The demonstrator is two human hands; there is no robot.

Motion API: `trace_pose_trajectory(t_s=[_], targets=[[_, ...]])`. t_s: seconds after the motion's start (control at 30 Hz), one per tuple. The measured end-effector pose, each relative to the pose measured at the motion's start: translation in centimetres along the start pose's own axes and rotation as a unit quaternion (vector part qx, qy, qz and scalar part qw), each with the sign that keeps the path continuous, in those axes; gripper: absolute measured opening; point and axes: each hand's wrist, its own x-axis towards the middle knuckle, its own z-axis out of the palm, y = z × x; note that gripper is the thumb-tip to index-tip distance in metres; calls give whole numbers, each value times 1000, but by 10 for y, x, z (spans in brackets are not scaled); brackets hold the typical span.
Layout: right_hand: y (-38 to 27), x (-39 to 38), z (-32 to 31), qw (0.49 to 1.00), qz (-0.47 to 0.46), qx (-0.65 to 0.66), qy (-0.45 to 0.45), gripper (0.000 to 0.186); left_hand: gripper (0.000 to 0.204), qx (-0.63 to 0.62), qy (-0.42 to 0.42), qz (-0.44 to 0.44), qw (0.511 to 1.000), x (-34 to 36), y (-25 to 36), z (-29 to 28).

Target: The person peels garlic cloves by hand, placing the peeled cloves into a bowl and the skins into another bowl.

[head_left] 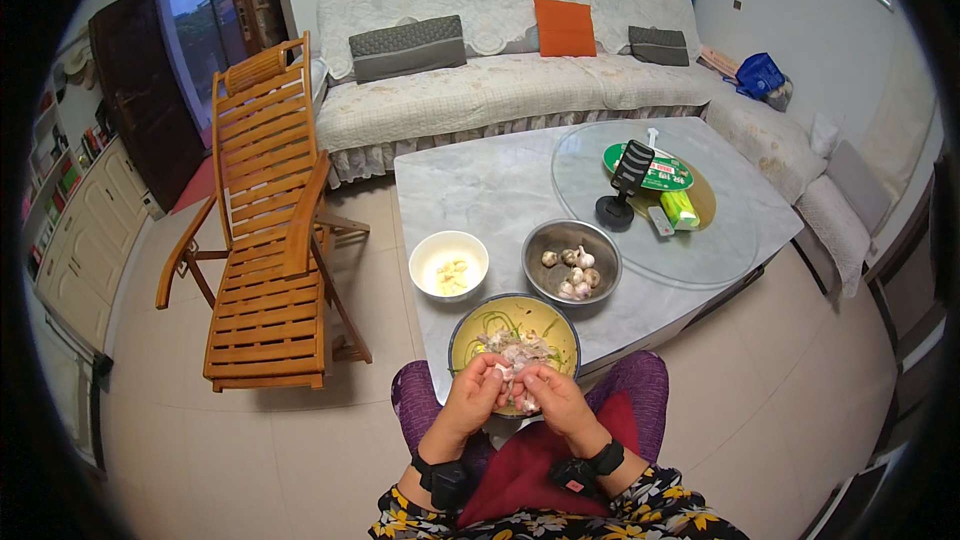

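Both hands are over a yellow bowl with a dark rim (570, 343), which holds papery garlic skins (522, 348) and green strips. My left hand (474, 396) is closed, its thumb and fingertips pinching a pale piece of garlic (504, 372). My right hand (556, 402) meets it from the other side, fingers curled and pressed on the same garlic. The fingers partly hide the piece. Behind, a steel bowl (540, 285) carries several whole garlic bulbs (583, 257). To its left, a white bowl (423, 265) has peeled cloves (452, 277) in it.
The bowls stand along the near left part of a grey marble-topped table (480, 180). A round glass turntable (590, 165) bears a black microphone-shaped stand (628, 178), a green round lid (665, 175) and a green tissue pack (680, 210). A wooden recliner (265, 240) stands left, a sofa (480, 95) behind.
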Motion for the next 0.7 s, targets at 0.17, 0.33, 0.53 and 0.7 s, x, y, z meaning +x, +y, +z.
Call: trace_pose_trajectory(t_s=[0.17, 0.33, 0.53, 0.7], targets=[[-3, 7, -3, 972, -42, -220, -66, 17, 14, 148, 13, 70, 986, 6, 0, 3], [8, 13, -16, 988, 29, -142, -59, 18, 16, 354, 38, 143, 923, 11, 4, 10], [12, 14, -17, 964, -46, -250, -77, 19, 17, 349, 42, 101, 931, 13, -1, 10], [6, 15, -17, 947, -34, -304, -97, 17, 18, 335, 27, 93, 937, 16, -3, 6]])
